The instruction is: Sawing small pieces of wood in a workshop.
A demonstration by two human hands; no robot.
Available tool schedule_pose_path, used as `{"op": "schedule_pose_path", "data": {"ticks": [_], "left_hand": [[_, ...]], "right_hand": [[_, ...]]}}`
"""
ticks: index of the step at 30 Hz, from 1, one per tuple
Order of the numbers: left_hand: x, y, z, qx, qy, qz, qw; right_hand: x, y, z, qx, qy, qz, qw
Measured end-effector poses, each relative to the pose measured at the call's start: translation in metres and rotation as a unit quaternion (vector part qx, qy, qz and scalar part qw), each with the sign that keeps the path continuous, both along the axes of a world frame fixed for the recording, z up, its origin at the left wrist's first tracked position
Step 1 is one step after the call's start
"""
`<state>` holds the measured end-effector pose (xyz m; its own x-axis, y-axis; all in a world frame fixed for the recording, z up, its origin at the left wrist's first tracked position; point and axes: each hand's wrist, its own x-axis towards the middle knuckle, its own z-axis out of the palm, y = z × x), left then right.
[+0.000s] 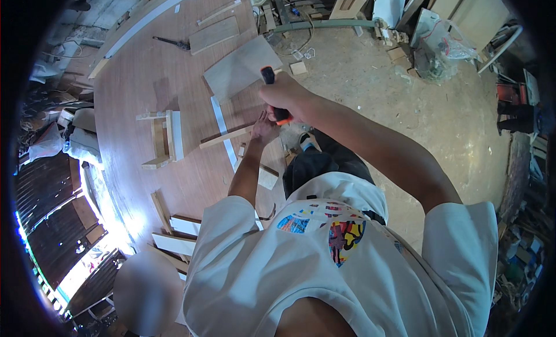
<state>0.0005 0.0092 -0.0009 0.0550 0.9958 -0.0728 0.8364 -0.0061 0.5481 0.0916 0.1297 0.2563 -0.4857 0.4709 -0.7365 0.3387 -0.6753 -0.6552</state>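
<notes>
Gripping an orange-and-black tool handle (274,93), my right hand (285,93) is closed tight above the workbench (133,105). My left hand (263,128) presses a thin wooden strip (226,137) near it, fingers half hidden.

Tool (272,93) head behind right hand (284,93)

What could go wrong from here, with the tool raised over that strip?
The right hand grips an orange-and-black tool handle directly above the left hand, which steadies a thin wooden strip; a downward blow or slip could catch those fingers. The strip lies near the edge of the table and looks lightly pinned, so it might skid or pivot. Loose offcuts close to the body could get knocked off.
</notes>
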Motion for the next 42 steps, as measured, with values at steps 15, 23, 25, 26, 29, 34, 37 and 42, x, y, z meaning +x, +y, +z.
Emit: {"op": "schedule_pose_path", "data": {"ticks": [15, 23, 25, 26, 29, 34, 37, 42], "left_hand": [[-0.004, 0.004, -0.024, 0.159, 0.100, -0.046, 0.981], [-0.007, -0.005, -0.020, 0.139, 0.105, -0.040, 0.984], [-0.009, -0.009, -0.019, 0.133, 0.087, -0.021, 0.987], [-0.009, -0.005, -0.018, 0.140, 0.102, -0.043, 0.984], [-0.006, -0.004, -0.019, 0.161, 0.117, -0.049, 0.979], [-0.003, 0.002, 0.000, 0.068, 0.106, -0.093, 0.988], [-0.008, -0.008, -0.013, 0.128, 0.119, -0.052, 0.983], [-0.006, -0.007, -0.014, 0.150, 0.129, -0.054, 0.979]], "right_hand": [[0.020, 0.005, -0.044, 0.014, -0.033, -0.014, 0.999], [0.026, 0.008, -0.019, -0.048, 0.025, 0.000, 0.999], [0.022, 0.005, -0.022, -0.039, 0.019, -0.004, 0.999], [0.025, 0.005, -0.035, -0.037, 0.018, -0.010, 0.999], [0.015, 0.003, -0.069, 0.015, -0.036, 0.002, 0.999], [0.012, 0.011, -0.083, -0.029, -0.026, -0.039, 0.998], [0.008, 0.018, -0.059, -0.044, -0.007, -0.017, 0.999], [0.009, 0.013, -0.077, -0.043, -0.021, -0.017, 0.999]]}}
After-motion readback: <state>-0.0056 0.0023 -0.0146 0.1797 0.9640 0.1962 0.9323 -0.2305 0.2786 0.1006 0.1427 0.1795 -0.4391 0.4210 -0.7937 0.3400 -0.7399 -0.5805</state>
